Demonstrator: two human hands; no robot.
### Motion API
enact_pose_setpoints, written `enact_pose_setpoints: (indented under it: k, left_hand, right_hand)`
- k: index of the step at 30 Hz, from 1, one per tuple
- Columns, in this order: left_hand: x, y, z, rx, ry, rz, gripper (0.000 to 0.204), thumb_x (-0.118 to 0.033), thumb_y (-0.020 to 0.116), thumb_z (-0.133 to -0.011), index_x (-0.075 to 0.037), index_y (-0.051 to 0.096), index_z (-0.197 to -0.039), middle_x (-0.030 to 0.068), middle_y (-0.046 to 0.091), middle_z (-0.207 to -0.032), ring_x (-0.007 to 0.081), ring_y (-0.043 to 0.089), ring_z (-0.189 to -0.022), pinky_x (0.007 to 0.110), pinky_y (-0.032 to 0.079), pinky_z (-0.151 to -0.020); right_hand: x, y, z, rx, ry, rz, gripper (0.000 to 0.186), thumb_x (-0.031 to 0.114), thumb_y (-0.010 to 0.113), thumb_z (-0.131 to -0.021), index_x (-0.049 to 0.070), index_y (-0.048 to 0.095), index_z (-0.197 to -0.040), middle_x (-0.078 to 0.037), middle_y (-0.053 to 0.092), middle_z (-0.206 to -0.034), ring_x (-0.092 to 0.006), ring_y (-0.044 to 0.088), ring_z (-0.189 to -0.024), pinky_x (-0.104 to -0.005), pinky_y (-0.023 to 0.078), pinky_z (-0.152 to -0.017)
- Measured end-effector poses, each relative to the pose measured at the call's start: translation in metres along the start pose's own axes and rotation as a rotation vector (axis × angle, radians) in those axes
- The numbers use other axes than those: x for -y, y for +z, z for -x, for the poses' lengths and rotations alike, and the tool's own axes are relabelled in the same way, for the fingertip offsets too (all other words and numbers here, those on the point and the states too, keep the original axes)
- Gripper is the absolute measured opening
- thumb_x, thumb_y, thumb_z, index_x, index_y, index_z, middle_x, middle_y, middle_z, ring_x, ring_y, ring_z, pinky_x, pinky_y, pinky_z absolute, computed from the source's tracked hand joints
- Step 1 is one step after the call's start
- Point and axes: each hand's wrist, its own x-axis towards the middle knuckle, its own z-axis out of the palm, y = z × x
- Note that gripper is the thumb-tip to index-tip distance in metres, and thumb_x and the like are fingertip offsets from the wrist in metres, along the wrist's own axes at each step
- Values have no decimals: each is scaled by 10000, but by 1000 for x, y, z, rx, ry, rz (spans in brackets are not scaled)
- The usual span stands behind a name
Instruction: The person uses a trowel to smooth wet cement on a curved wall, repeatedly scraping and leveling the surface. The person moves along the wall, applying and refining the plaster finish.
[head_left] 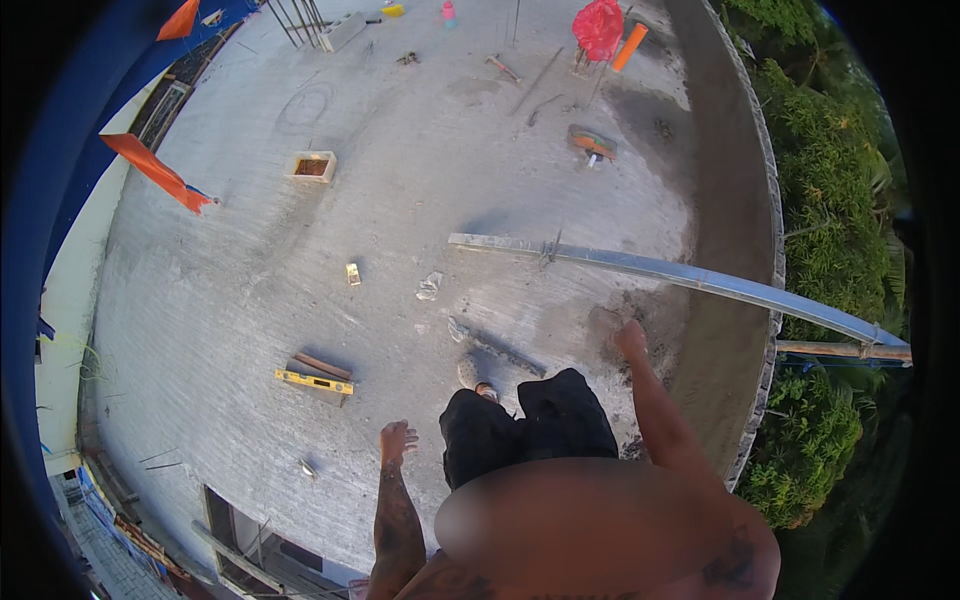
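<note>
My left hand (397, 440) hangs in the air over the concrete slab with its fingers loosely apart and nothing in it. The nearest things to it are a yellow spirit level (314, 381) and a reddish-brown strip (323, 366) on the slab. Out to the right, my right hand (630, 342) is curled into a loose fist, with nothing showing from it. Below it lies a damp, rough patch of concrete (652, 310). Beyond it, a long metal bar (640, 262) crosses the slab's right edge. A mortar-crusted tool (500, 348) lies ahead of my feet.
A dark, smooth wet strip (735, 180) runs along the right edge, with trees (820, 190) beyond. Farther off are a white box (311, 167), a trowel-like float (593, 142), and a red bag (598, 28) by an orange pipe (630, 47). An opening (255, 540) is at lower left.
</note>
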Motion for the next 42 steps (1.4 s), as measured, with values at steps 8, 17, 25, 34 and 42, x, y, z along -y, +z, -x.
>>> enact_pose_setpoints:
  k: [8,17,25,34,42]
  left_hand:
    - [-76,-45,-18,-147,66,-134,314,-258,603,-964,29,652,-1081,140,736,-863,206,721,-691,333,562,-556]
    - [-285,47,-93,130,513,-414,324,-273,585,-968,38,676,-958,137,748,-840,207,733,-725,324,576,-603]
    - [-453,-20,-154,-97,367,-346,270,-173,554,-964,72,632,-1048,195,734,-781,241,700,-567,337,559,-449]
    - [-641,55,-217,154,557,-426,350,-167,553,-943,85,616,-1179,189,737,-802,212,662,-528,314,491,-421]
    - [-801,220,-235,625,748,-791,471,-246,464,-1032,55,505,-1393,214,675,-1242,307,656,-1152,393,509,-979]
  right_hand:
    - [-152,86,154,301,917,-741,182,-7,719,-818,-45,616,-673,-154,624,-613,-252,658,-513,-400,553,-438]
    - [96,84,-51,426,318,-513,318,282,627,-866,7,744,-756,-138,709,-652,-232,692,-531,-351,557,-565]
    - [355,-51,-179,238,-64,-1006,424,278,651,-934,18,609,-1267,-127,708,-770,-190,681,-603,-385,535,-576]
    - [372,-271,-248,313,-666,-1632,599,146,588,-1001,-1,337,-1525,-176,741,-1013,-264,723,-998,-389,590,-794]
    - [345,-228,-305,-265,215,-1747,832,469,621,-966,41,255,-1579,-315,496,-1425,-377,532,-1295,-469,455,-1060]
